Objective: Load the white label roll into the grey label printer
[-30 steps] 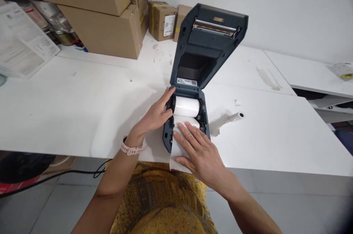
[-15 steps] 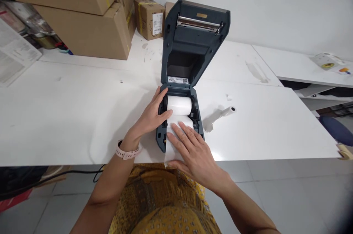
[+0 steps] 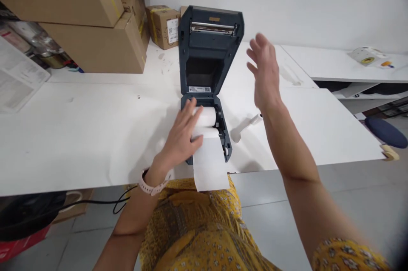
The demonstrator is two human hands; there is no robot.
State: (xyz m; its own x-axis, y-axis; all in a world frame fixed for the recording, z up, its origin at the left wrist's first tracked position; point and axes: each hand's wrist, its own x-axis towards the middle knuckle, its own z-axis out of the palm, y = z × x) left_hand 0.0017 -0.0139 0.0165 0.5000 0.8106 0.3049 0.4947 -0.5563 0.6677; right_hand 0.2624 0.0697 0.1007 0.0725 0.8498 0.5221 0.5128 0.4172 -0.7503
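A dark grey label printer (image 3: 225, 130) stands on the white table with its lid (image 3: 208, 49) raised. Inside lies a white paper roll (image 3: 207, 116), and its loose strip (image 3: 210, 164) runs out over the front and hangs past the table edge. My left hand (image 3: 183, 135) rests on the left side of the printer, fingers spread, by the roll and the strip. Raised in the air to the right of the lid, my right hand (image 3: 265, 69) holds nothing, its fingers apart and slightly curled.
Cardboard boxes (image 3: 95, 47) are stacked at the back left, with a small labelled box (image 3: 164, 27) beside them. A thin white roll (image 3: 248, 126) lies right of the printer. Further right are a shelf unit (image 3: 344, 67) and a blue stool (image 3: 386, 131).
My right hand has left the paper strip and risen to the right of the lid. My left hand has stayed at the printer. The view has shifted somewhat.
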